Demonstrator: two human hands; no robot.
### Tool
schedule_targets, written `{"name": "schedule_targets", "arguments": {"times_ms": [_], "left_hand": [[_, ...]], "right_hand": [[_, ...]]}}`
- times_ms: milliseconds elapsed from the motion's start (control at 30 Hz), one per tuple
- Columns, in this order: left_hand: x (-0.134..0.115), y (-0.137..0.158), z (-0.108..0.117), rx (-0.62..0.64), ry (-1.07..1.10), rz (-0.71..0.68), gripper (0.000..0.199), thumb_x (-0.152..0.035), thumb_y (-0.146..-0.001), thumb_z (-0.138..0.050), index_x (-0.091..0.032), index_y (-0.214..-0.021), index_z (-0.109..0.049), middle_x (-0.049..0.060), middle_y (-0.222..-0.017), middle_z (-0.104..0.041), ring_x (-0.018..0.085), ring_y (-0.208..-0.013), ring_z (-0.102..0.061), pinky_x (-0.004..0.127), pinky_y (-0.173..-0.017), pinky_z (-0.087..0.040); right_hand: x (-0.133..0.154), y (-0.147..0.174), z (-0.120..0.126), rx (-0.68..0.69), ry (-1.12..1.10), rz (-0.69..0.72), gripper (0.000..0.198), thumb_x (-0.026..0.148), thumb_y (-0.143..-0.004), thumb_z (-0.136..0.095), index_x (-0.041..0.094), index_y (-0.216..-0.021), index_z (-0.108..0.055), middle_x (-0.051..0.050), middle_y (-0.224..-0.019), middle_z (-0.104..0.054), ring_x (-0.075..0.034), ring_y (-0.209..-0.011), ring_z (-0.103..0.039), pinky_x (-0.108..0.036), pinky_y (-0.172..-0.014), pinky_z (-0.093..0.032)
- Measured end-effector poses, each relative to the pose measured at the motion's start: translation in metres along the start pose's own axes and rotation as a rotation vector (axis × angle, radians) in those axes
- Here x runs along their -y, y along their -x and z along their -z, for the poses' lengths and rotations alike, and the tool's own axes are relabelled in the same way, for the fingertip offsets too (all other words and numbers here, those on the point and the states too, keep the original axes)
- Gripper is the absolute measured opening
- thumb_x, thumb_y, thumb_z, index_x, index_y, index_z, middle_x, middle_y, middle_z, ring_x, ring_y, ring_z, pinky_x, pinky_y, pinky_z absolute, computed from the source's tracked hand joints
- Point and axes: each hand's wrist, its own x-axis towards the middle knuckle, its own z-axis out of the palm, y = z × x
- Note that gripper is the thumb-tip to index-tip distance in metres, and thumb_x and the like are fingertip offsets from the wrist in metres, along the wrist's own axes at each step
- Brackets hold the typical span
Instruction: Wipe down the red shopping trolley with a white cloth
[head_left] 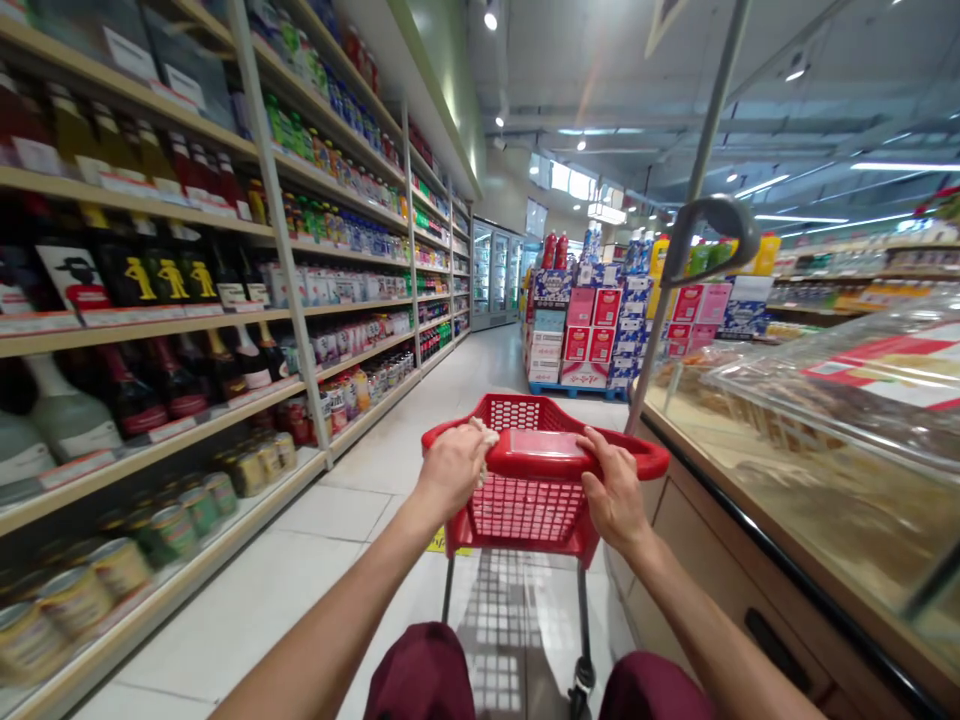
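A red plastic shopping cart with a meshed basket stands right in front of me. My left hand is closed at the left part of the cart's red handle. A crumpled whitish cloth or tissue pokes out between its fingers and touches the handle. On the right, my right hand is closed over the handle, fingers on top and thumb toward me. A pale label panel lies on the handle between both hands. Through the mesh I can see no goods in the basket.
Shelves of bottles and cans line the left side. At right is a glass-topped counter with packaged food and a pole with a grey loop. Stacked cartons on a blue pallet stand ahead, with glass-door fridges further back.
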Motion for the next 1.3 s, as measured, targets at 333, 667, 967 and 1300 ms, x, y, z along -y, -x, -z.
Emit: {"name": "schedule_targets", "arguments": {"times_ms": [333, 667, 967, 1300], "left_hand": [[-0.084, -0.007, -0.034, -0.044, 0.087, -0.295, 0.021, -0.015, -0.08, -0.04, -0.016, -0.096, -0.055, 0.006, -0.1, -0.06, 0.017, -0.098, -0.053, 0.034, -0.087, -0.044], [-0.041, 0.003, -0.047, -0.278, 0.484, 0.056, 0.027, -0.024, -0.085, -0.036, -0.016, -0.1, -0.056, 0.007, -0.103, -0.062, 0.015, -0.099, -0.056, 0.033, -0.087, -0.046], [-0.057, -0.018, -0.059, -0.06, 0.618, -0.186, 0.027, -0.024, -0.086, -0.034, -0.018, -0.1, -0.057, 0.005, -0.103, -0.062, 0.013, -0.1, -0.053, 0.031, -0.091, -0.042], [-0.045, -0.025, -0.083, -0.013, 0.683, 0.075, 0.026, -0.028, -0.085, -0.036, -0.019, -0.092, -0.06, 0.004, -0.093, -0.063, 0.014, -0.089, -0.056, 0.031, -0.083, -0.045]], "right_hand": [[-0.021, -0.02, 0.0, 0.123, 0.056, -0.055, 0.037, 0.032, -0.087, -0.026, 0.025, -0.096, -0.061, -0.003, -0.104, -0.063, -0.022, -0.104, -0.051, -0.048, -0.093, -0.021], [-0.041, -0.022, 0.015, 0.03, -0.194, -0.116, 0.038, 0.032, -0.086, -0.027, 0.023, -0.08, -0.063, -0.002, -0.091, -0.066, -0.02, -0.095, -0.057, -0.042, -0.092, -0.03], [-0.016, -0.013, 0.007, 0.157, -0.127, -0.14, 0.041, 0.031, -0.087, -0.021, 0.025, -0.081, -0.062, 0.0, -0.085, -0.066, -0.02, -0.095, -0.055, -0.046, -0.098, -0.015], [-0.055, -0.016, 0.01, 0.052, -0.212, -0.24, 0.034, 0.036, -0.084, -0.029, 0.023, -0.093, -0.059, 0.0, -0.074, -0.068, -0.02, -0.083, -0.06, -0.046, -0.097, -0.022]]}}
